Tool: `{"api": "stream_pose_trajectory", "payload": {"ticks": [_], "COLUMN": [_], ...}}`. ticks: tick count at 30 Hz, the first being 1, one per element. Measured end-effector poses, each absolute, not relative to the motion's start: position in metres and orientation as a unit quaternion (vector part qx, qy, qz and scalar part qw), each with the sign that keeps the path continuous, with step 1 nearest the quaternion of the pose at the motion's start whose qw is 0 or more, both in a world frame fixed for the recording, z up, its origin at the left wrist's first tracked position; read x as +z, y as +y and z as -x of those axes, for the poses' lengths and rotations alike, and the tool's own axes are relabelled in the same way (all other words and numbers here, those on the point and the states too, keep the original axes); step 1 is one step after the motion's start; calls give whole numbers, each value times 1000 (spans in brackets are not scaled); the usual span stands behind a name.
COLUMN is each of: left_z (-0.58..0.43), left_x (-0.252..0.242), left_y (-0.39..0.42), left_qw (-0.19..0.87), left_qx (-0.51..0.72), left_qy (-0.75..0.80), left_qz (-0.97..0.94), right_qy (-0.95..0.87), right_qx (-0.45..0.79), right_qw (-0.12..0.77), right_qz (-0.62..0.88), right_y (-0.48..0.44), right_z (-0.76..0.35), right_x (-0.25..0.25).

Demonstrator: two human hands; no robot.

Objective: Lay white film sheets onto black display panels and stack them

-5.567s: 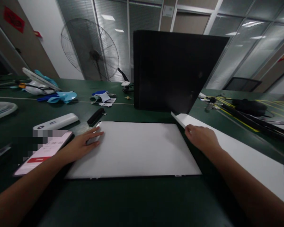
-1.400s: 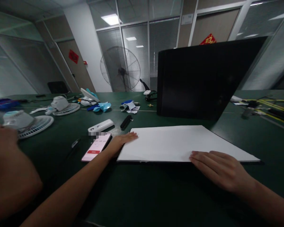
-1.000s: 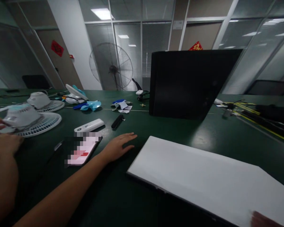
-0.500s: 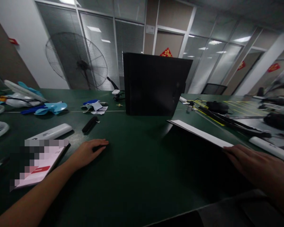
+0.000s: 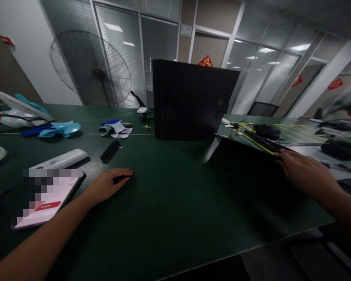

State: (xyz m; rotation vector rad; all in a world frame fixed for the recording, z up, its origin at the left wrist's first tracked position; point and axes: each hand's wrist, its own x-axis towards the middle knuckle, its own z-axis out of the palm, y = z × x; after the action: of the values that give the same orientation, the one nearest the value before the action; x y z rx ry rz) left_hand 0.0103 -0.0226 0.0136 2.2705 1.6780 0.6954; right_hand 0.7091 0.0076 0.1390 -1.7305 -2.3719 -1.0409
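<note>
Resting on the green table (image 5: 163, 218), my left hand (image 5: 109, 184) has its fingers stretched out and holds nothing. Beside its wrist lies a flat pink-and-red item (image 5: 57, 199), partly blurred out. Beyond the fingers is a small black oblong object (image 5: 110, 151), with a long white plastic piece (image 5: 66, 159) left of it. At the right, my right hand (image 5: 302, 169) is closed on the edge of a thin dark panel (image 5: 247, 150). The panel is tilted with its dark side facing me; its lower part blends into shadow, so I cannot tell its exact kind.
A large black box (image 5: 193, 103) stands upright at the back. Light-blue fan blades (image 5: 61, 128) and a white fan grille (image 5: 23, 104) lie at left. Cloths (image 5: 115, 127) and a key (image 5: 146, 127) are farther back. Black gear (image 5: 266, 132) lies at right; another person is at the far right.
My right hand has raised the panel's near edge and moved it away from me, so its white upper side no longer shows. My left hand stays on the table.
</note>
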Motion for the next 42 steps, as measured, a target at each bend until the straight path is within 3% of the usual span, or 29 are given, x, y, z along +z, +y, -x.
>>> {"api": "stream_pose_trajectory", "payload": {"ticks": [9, 14, 26, 33, 42], "left_z": [-10, -8, -11, -9, -11], "left_x": [16, 13, 17, 15, 20], "left_y": [-24, -23, -24, -24, -29], "left_qw": [137, 145, 139, 140, 145], "left_qx": [254, 259, 254, 262, 271], "left_qy": [574, 571, 571, 563, 557], "left_qz": [-766, -765, -768, -771, -771], "right_qy": [-723, -698, -701, -749, -738], "right_qx": [-381, -358, -297, -232, -273], "right_qw": [64, 43, -29, -7, -15], "right_qz": [572, 619, 647, 620, 616], "right_y": [25, 23, 36, 41, 35], "right_z": [-716, -712, -716, -712, -709], "right_x": [193, 207, 224, 240, 228]}}
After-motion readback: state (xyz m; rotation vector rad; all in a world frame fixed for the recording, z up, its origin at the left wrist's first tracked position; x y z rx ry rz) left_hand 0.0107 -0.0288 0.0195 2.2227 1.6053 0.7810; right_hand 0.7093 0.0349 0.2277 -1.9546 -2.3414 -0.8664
